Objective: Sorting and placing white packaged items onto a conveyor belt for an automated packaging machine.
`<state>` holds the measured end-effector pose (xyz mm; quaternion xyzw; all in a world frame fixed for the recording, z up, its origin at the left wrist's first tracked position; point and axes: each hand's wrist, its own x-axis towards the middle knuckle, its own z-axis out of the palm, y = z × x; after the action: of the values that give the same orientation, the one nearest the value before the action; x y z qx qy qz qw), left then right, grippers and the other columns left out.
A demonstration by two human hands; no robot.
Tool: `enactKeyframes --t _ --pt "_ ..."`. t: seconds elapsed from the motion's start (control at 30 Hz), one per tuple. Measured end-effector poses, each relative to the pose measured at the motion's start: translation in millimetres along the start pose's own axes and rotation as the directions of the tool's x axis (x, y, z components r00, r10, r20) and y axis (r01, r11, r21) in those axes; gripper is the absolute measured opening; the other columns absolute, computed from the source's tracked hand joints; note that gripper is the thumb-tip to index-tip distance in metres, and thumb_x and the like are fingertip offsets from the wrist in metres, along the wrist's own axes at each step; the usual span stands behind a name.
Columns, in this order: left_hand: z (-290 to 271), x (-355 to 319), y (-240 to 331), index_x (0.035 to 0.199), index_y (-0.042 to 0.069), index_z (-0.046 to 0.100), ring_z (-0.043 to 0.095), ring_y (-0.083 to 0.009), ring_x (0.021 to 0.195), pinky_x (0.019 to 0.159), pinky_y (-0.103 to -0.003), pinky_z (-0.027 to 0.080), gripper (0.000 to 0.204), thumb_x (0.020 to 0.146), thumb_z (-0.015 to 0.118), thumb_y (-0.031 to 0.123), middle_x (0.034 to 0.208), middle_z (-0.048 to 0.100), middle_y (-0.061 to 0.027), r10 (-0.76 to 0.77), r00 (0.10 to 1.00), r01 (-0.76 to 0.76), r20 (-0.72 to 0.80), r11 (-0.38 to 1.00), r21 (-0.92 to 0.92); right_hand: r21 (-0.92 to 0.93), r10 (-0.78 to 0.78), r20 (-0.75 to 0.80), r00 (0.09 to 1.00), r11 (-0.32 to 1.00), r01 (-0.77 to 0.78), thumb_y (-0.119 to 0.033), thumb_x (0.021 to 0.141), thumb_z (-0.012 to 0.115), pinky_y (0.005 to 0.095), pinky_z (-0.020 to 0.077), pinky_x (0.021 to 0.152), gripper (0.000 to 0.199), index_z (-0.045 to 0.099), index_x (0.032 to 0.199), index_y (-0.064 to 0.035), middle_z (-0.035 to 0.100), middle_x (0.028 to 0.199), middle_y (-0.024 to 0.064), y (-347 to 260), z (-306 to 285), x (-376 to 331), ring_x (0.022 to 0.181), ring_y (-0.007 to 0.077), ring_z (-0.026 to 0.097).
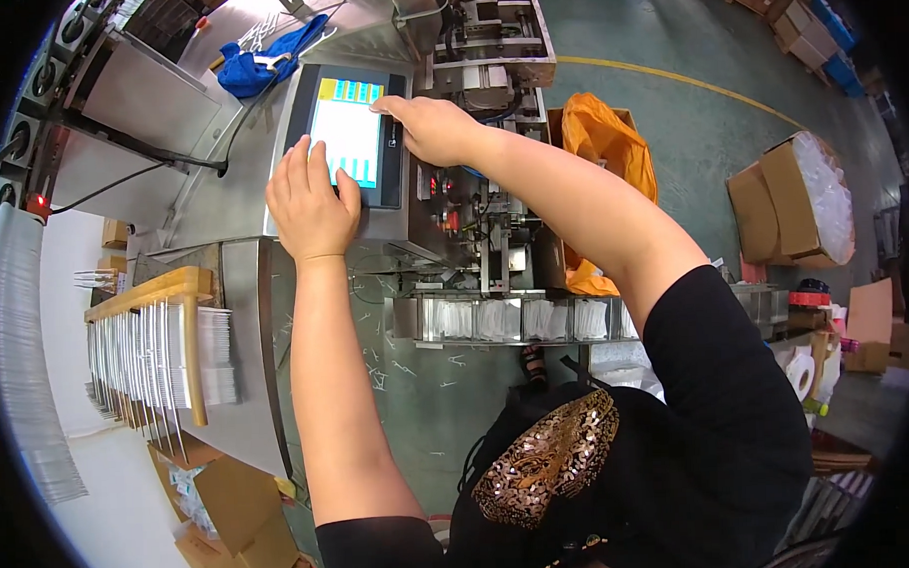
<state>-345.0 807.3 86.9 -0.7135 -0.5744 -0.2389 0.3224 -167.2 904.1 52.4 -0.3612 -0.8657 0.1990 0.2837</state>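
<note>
A touchscreen panel (347,133) with a lit white, yellow and blue display sits in a dark frame on a metal machine. My left hand (313,201) lies along the panel's left and lower edge, its fingers stretched out and the thumb apart, holding nothing. At the upper right of the screen is my right hand (427,128), a finger pointing at the display's edge; its other fingers curl under and are partly hidden. Whether that fingertip presses the glass I cannot tell.
Blue cloth (262,68) lies behind the panel. Below the machine runs a row of clear compartments (521,320) holding white pieces. An orange bag (610,143) stands right of the machine. Thin white rods hang on a wooden rack (155,294) at left. Cardboard boxes (787,202) stand on the floor.
</note>
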Motion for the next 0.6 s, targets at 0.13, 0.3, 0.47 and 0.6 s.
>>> enactKeyframes --t 0.13,0.3,0.47,0.6 --pt "0.1 0.7 1.3 0.105 0.006 0.056 0.048 -0.0245 0.107 0.088 -0.039 0.037 0.034 0.073 0.056 0.020 0.114 0.053 -0.0073 -0.002 1.000 0.002 0.001 1.000 0.003 -0.008 -0.014 -0.014 1.000 1.000 0.014 -0.004 0.076 0.046 0.0467 0.0443 0.075 0.047 0.039 0.121 -0.0114 0.059 0.090 0.0203 1.6 -1.1 -1.5 0.085 0.0377 0.057" --pt "0.3 1.2 1.2 0.105 0.006 0.057 0.048 -0.0243 0.107 0.089 -0.039 0.037 0.035 0.073 0.057 0.020 0.115 0.053 -0.0069 -0.002 1.000 0.002 0.009 1.000 0.011 -0.009 -0.025 -0.024 0.999 1.000 0.025 -0.003 0.076 0.046 0.0468 0.0442 0.074 0.047 0.039 0.122 -0.0113 0.060 0.088 0.0199 2.9 0.7 -2.0 0.085 0.0379 0.057" --pt "-0.8 1.8 2.3 0.108 0.007 0.055 0.048 -0.0248 0.108 0.092 -0.037 0.036 0.034 0.076 0.056 0.018 0.117 0.053 -0.0068 -0.014 0.999 0.013 0.029 1.000 0.017 -0.007 -0.042 -0.036 0.998 0.999 0.042 -0.003 0.076 0.047 0.0468 0.0443 0.074 0.047 0.039 0.121 -0.0110 0.059 0.088 0.0201 4.9 1.4 -1.8 0.085 0.0379 0.057" --pt "0.5 1.3 1.7 0.106 0.006 0.056 0.047 -0.0242 0.108 0.089 -0.038 0.037 0.036 0.073 0.057 0.019 0.115 0.053 -0.0068 -0.001 1.000 0.001 0.003 1.000 0.020 -0.019 -0.054 -0.042 0.998 0.998 0.053 -0.003 0.076 0.046 0.0466 0.0445 0.075 0.047 0.039 0.122 -0.0108 0.059 0.089 0.0203 4.0 2.3 -2.9 0.085 0.0377 0.057"
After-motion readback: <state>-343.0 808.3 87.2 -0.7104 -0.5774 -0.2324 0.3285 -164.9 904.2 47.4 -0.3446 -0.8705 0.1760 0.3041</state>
